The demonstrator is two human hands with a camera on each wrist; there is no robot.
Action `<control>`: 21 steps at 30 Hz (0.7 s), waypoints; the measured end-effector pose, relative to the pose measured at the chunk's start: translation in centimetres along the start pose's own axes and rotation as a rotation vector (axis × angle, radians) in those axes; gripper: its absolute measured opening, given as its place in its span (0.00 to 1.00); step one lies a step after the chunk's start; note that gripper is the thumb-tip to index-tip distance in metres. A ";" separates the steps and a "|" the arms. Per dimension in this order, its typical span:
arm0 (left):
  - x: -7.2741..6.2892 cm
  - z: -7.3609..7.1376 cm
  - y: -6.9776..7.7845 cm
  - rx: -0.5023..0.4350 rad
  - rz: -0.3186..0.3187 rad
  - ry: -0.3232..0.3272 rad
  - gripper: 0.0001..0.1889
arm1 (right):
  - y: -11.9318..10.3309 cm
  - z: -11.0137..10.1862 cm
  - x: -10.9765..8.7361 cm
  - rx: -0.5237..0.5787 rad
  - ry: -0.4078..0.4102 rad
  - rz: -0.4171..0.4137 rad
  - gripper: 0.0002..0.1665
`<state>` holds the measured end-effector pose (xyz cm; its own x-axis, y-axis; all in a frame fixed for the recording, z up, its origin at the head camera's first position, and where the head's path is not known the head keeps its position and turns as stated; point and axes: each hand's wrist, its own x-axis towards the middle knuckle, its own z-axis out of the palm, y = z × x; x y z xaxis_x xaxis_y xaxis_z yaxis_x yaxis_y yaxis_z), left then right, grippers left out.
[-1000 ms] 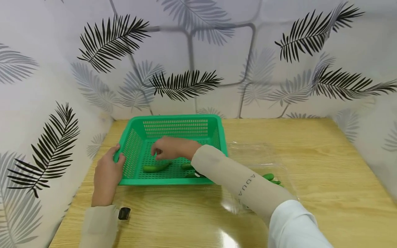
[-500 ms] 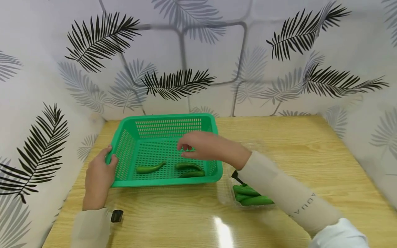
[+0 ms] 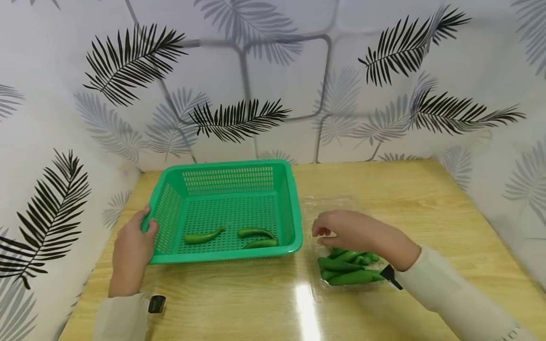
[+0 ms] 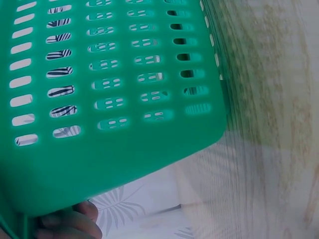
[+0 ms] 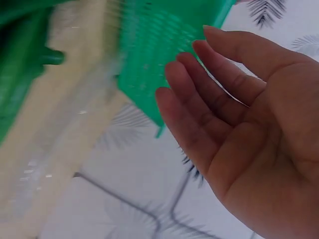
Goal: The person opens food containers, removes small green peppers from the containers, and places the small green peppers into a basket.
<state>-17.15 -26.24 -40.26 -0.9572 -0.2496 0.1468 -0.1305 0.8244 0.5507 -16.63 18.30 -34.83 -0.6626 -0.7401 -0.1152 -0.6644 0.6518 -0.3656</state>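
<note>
My left hand (image 3: 133, 251) grips the left rim of a green plastic basket (image 3: 222, 258); its curled fingers (image 4: 75, 224) show under the rim in the left wrist view. Three green chili peppers lie on the basket's floor: one pepper (image 3: 204, 237) on the left, and a curved pepper (image 3: 255, 232) above another pepper (image 3: 261, 243) on the right. My right hand (image 3: 356, 232) hovers over a clear plastic box (image 3: 313, 253) that holds a pile of green peppers (image 3: 347, 270). In the right wrist view, that hand's fingers are loosely bent and hold nothing.
The clear box's lid (image 3: 328, 203) lies flipped back behind it, right of the basket. All stands on a wood-grain table (image 3: 239, 303). A wall covering with leaf prints (image 3: 239, 118) rises behind the table's back edge.
My right hand has moved right, from above the basket to over the clear box. The left hand keeps its grip on the rim. The head view has shifted slightly.
</note>
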 end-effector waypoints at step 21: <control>0.0 0.0 -0.1 -0.014 0.016 0.008 0.24 | 3.1 5.9 -4.1 0.119 0.004 0.115 0.08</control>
<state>-17.13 -26.31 -40.34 -0.9571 -0.2406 0.1617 -0.1118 0.8209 0.5601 -13.97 22.38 -40.95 -0.7334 -0.6610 -0.1586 -0.5389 0.7076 -0.4571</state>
